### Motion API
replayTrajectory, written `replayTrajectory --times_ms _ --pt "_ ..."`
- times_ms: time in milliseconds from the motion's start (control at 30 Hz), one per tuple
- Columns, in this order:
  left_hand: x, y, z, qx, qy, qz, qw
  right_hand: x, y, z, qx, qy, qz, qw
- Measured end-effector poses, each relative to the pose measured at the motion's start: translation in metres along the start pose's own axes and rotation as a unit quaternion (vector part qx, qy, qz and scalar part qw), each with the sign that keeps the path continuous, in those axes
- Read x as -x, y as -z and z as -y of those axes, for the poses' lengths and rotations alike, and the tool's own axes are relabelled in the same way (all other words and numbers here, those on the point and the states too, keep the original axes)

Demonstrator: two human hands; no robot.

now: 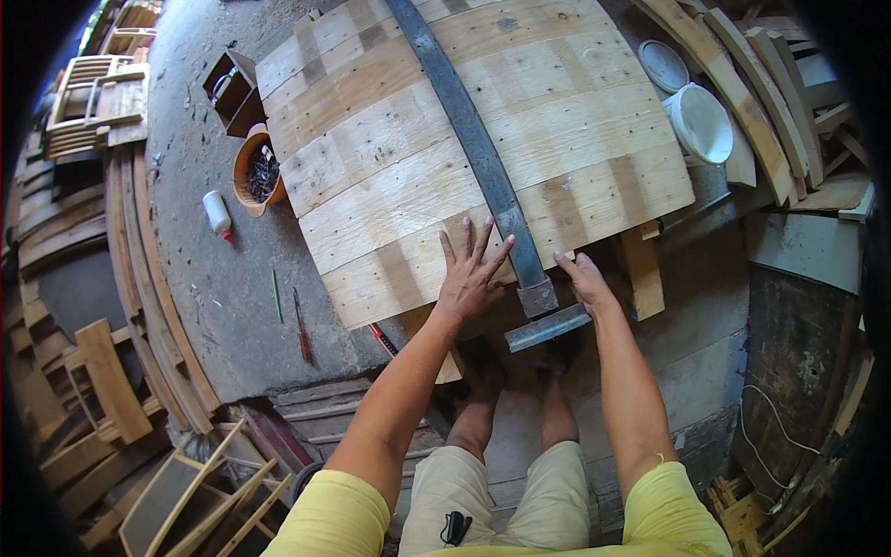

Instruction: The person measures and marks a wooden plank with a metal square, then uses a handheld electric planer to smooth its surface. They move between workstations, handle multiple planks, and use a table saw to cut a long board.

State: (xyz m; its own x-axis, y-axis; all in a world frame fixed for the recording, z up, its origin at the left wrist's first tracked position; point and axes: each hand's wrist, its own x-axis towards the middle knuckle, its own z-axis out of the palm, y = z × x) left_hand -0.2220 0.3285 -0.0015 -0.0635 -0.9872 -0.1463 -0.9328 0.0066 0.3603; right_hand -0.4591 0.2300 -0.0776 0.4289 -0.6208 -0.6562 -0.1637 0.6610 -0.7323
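Wooden panel fills the frame's upper centre; I press my left hand, fingers spread wide, flat on its near edge. My right hand steadies the steel bar clamp; its grip I cannot tell. Best kept square.

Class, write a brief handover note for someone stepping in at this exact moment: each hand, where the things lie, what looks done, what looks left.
Left hand: open, fingers spread, flat on the near edge of the wooden panel.
Right hand: at the near end of the long metal square, beside its crossbar; grip unclear.
The square lies lengthwise across the panel.
Done: boards are joined into one panel.
Left: no drawn line can be made out.
Nearby: bowl of nails, glue bottle, screwdriver.
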Motion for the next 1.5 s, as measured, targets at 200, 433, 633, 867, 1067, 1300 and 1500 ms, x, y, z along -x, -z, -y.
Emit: replayTrajectory --times_ms 200,433,633,867,1067,1300,1500 --pt "-0.002 0.003 -0.002 -0.017 -0.004 0.022 1.0 0.001 -0.003 -0.001 -0.026 -0.016 -0.004 1.0" --pt "-0.003 -0.007 -0.002 -0.046 -0.006 0.024 0.999 0.006 0.002 0.01 -0.065 -0.025 0.003 0.998" --pt "-0.001 -0.007 -0.002 -0.068 -0.001 0.032 0.997 0.041 0.02 -0.02 -0.214 -0.02 -0.15 0.965" --pt "-0.001 -0.012 0.001 -0.08 -0.002 0.037 0.996 0.125 0.006 -0.166 -0.214 -0.168 -0.176 0.946" --pt "-0.005 -0.018 -0.006 -0.05 -0.019 0.023 0.998 0.15 -0.058 -0.239 -0.39 -0.119 -0.144 0.901" --pt "-0.007 -0.028 -0.002 -0.076 -0.018 0.0 0.997 0.159 -0.116 -0.233 -0.466 -0.099 -0.14 0.868" --pt "-0.009 -0.03 -0.008 -0.071 -0.01 0.008 0.997 0.198 -0.126 -0.199 -0.401 -0.184 -0.088 0.893"
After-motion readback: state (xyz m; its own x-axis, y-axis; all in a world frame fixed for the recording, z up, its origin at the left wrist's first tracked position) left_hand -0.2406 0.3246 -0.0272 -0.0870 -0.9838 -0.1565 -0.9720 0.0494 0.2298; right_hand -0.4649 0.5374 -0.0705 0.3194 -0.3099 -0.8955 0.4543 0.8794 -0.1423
